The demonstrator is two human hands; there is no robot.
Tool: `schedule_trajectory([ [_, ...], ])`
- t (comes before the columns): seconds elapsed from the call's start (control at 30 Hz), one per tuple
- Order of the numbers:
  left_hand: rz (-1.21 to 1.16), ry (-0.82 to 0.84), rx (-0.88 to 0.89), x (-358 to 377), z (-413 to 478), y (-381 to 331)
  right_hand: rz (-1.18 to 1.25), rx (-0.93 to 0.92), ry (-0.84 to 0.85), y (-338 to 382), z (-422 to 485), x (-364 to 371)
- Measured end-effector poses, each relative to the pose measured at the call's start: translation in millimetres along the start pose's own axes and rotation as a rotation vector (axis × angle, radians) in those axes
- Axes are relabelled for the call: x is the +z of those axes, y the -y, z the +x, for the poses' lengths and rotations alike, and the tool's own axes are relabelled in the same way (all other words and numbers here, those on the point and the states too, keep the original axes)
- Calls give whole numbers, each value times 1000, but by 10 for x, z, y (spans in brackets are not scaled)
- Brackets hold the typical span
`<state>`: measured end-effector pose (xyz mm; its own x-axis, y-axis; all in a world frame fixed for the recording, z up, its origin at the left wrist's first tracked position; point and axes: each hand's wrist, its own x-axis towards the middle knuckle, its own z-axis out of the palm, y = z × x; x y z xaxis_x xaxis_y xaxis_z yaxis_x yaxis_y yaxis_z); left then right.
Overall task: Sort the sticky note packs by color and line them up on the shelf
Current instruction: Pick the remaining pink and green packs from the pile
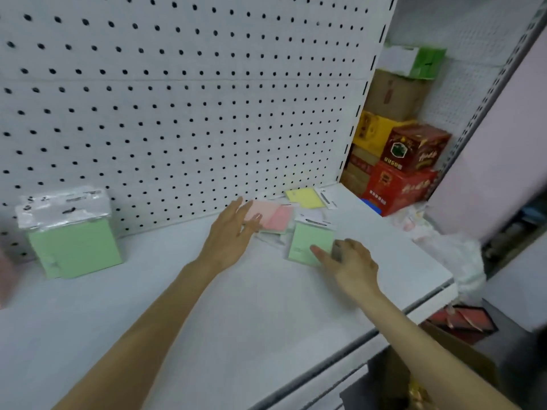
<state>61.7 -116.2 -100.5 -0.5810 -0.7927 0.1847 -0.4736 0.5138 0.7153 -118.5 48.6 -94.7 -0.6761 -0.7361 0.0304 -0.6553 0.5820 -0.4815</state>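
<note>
Both hands are in the loose pile. The left hand (233, 232) is spread flat with its fingers straight, tips at the pink sticky note packs (273, 218) just ahead of it, holding nothing. The right hand (352, 264) lays a finger across the green sticky note pack (307, 241) lying flat in front of it; whether it has a real grip, I cannot tell. A yellow pack (305, 198) lies beyond both hands. Well off to the left hand's left, standing green packs (77, 247) lean on the shelf (207, 306). This looks like the pick-up step. Next, that green one needs a firm pinch and a carry across to join them.
</note>
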Motion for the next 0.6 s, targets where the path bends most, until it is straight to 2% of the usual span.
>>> schedule_trajectory([
  [0.07, 32, 27, 10, 34, 166, 30, 21, 23, -40, 44, 26, 146],
  [0.17, 218, 60, 63, 62, 370, 46, 38, 26, -95, 89, 60, 225],
  [0.37, 425, 85, -24, 231, 386, 172, 354, 5, -78, -106, 311, 101],
  [0.5, 385, 123, -76, 236, 265, 191, 512, 20, -87, -140, 326, 90],
  [0.6, 220, 45, -79, 197, 186, 102, 559, 19, -92, -134, 309, 104],
])
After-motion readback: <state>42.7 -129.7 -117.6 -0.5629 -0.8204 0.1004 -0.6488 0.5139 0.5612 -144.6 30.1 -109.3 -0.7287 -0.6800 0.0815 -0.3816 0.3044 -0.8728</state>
